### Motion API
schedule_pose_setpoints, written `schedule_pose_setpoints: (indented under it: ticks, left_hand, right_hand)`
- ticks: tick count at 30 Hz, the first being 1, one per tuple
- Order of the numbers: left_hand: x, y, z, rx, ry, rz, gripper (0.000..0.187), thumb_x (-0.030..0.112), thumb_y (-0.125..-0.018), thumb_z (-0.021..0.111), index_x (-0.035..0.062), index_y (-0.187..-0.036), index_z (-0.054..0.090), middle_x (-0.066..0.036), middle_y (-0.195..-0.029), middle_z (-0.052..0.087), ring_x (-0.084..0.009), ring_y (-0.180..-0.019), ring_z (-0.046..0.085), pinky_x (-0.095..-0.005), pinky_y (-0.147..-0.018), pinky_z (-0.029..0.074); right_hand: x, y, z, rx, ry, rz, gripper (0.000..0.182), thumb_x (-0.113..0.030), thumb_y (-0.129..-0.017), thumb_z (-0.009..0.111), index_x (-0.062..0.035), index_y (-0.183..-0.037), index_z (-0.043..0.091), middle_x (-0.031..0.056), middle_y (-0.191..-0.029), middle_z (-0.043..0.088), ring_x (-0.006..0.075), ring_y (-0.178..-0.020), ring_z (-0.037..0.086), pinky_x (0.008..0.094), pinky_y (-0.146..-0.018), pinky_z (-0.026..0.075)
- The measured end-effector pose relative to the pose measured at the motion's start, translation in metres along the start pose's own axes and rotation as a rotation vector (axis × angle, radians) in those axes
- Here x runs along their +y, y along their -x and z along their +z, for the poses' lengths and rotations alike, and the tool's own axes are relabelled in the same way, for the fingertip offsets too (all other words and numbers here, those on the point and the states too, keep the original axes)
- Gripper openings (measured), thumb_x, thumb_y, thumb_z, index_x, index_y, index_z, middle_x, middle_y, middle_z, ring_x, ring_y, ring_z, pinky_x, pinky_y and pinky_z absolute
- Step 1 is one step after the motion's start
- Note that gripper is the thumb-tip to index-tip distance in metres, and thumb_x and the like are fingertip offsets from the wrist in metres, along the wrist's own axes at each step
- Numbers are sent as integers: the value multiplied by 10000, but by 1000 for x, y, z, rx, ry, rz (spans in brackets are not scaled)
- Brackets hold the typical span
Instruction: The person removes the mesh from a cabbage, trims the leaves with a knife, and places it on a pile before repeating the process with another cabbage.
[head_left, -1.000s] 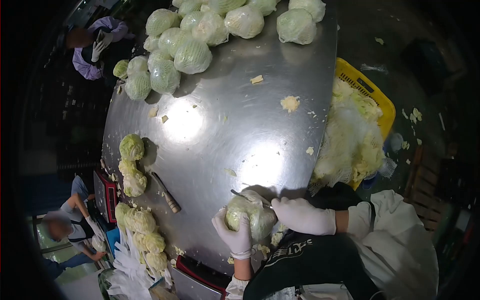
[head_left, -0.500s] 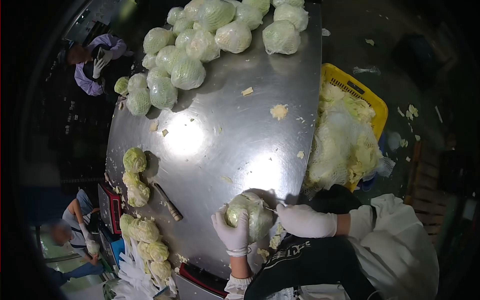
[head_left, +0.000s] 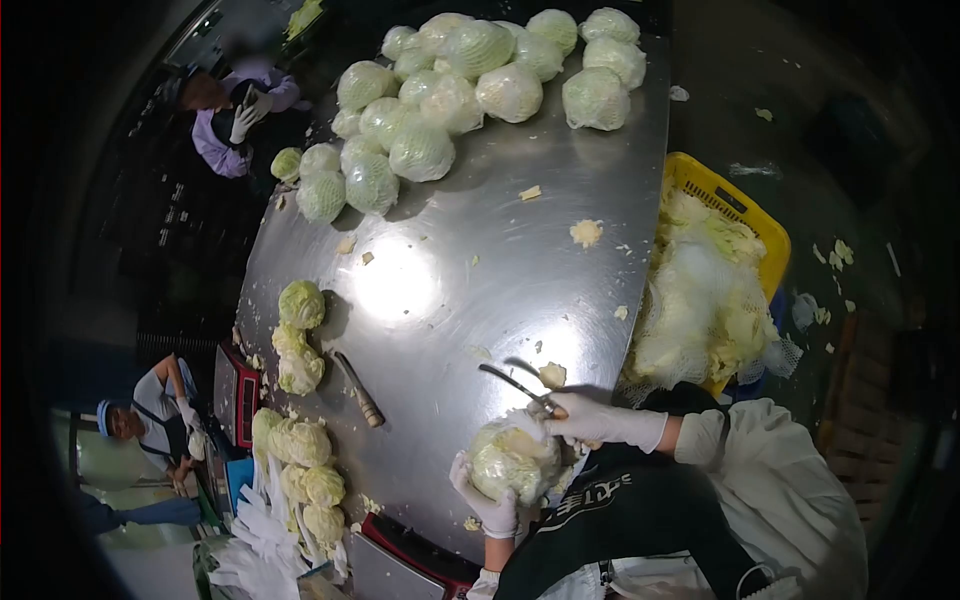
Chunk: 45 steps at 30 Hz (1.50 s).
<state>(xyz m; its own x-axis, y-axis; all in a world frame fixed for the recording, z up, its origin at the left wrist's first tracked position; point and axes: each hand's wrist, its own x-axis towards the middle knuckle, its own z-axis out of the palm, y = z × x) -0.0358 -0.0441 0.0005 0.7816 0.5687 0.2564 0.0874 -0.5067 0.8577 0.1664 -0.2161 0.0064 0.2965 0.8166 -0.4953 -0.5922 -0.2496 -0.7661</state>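
Note:
My left hand (head_left: 487, 500), in a white glove, grips a pale green cabbage (head_left: 512, 462) from its near left side. Clear plastic film covers the cabbage, and its pale bared part faces right. In my right hand (head_left: 600, 420), also gloved, is a knife (head_left: 512, 380) with a curved dark blade pointing left over the table, above the cabbage. A pale cut piece (head_left: 551, 375) lies beside the blade. A second knife (head_left: 360, 392) with a wooden handle rests on the metal table (head_left: 480, 270), left of my hands.
Many wrapped cabbages (head_left: 420, 110) stand at the far end. Unwrapped heads (head_left: 300, 340) line the left edge near red-framed scales (head_left: 240, 395). A yellow crate (head_left: 770, 220) of leaves and netting stands at right. Two co-workers (head_left: 150, 425) (head_left: 235, 120) are at left.
My right hand has raised the knife from the cabbage's right side, so its blade now shows. A pale piece has appeared on the table. The cabbage has turned, and the view has shifted.

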Motion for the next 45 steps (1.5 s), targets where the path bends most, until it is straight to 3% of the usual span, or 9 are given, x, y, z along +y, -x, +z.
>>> schedule_pose_setpoints:
  ticks: [3, 9, 14, 16, 31, 34, 38, 43, 45]
  left_hand:
    - [14, -2, 8, 11, -11, 6, 1010, 670, -805, 695, -28, -1434, 323, -205, -1441, 375, -332, -1356, 390, -466, -1158, 287]
    - [33, -37, 24, -27, -65, 29, 826, 500, -773, 789, -9, -1343, 478, -221, -1390, 443, -364, -1328, 421, -465, -1131, 322]
    - [90, -66, 31, -117, -402, -21, 711, 332, -657, 891, 41, -1237, 600, -210, -1287, 527, -390, -1212, 495, -481, -1065, 378]
    - [95, -66, 31, -125, -463, 12, 701, 326, -652, 894, 40, -1224, 607, -193, -1244, 556, -380, -1185, 513, -474, -1040, 392]
    - [85, -60, 26, -80, -484, 13, 629, 281, -668, 878, 34, -1183, 613, -151, -1123, 611, -348, -1056, 556, -445, -942, 439]
    - [45, -32, -8, -7, -54, 59, 667, 347, -751, 845, 23, -1271, 580, -173, -1267, 553, -331, -1209, 535, -453, -1072, 400]
    - [10, 12, -68, 36, -259, 75, 565, 294, -866, 764, 19, -1310, 550, -205, -1364, 519, -351, -1238, 526, -459, -1070, 408]
    - [29, 16, -63, 120, 406, -602, 625, 289, -979, 644, 4, -1478, 400, -163, -1475, 431, -273, -1336, 467, -396, -1080, 422]
    - [23, 8, -42, 149, 255, -398, 723, 213, -941, 679, -16, -1522, 313, -141, -1458, 455, -281, -1343, 449, -408, -1115, 396]
  right_hand:
    - [9, -16, 14, 134, 482, -448, 615, -463, -784, 842, 20, -1071, 593, 93, -908, 609, 188, -860, 587, 327, -773, 491]
    - [-17, -2, 2, 157, 447, -634, 622, -441, -701, 892, 31, -980, 598, 133, -981, 618, 207, -910, 581, 352, -817, 482]
    - [-20, 8, -9, 268, 689, -368, 372, -290, -795, 820, 1, -852, 594, 140, -778, 600, 258, -750, 628, 373, -706, 504]
    - [-22, 5, 3, 299, 753, -657, 266, -238, -842, 754, -16, -821, 609, 147, -701, 610, 329, -680, 652, 400, -650, 514]
    - [-45, -98, -1, 352, 1078, -351, 165, -196, -880, 616, -44, -941, 634, 196, -825, 690, 405, -846, 681, 501, -746, 517]
    - [-40, -96, 18, 304, 817, -286, 171, -177, -884, 659, -22, -955, 646, 195, -794, 670, 349, -793, 682, 427, -733, 533]
    - [-32, -69, 57, 39, 145, -249, 178, -122, -891, 689, 4, -1008, 640, 86, -886, 673, 186, -846, 661, 323, -770, 538]
    - [-42, -38, 95, -221, -400, -68, 238, -110, -918, 647, 14, -1119, 620, 49, -1014, 675, 141, -911, 659, 285, -832, 547]
    - [-44, -32, 88, -293, -519, 36, 281, -115, -916, 640, 14, -1164, 616, 67, -1041, 674, 159, -941, 663, 279, -862, 546]
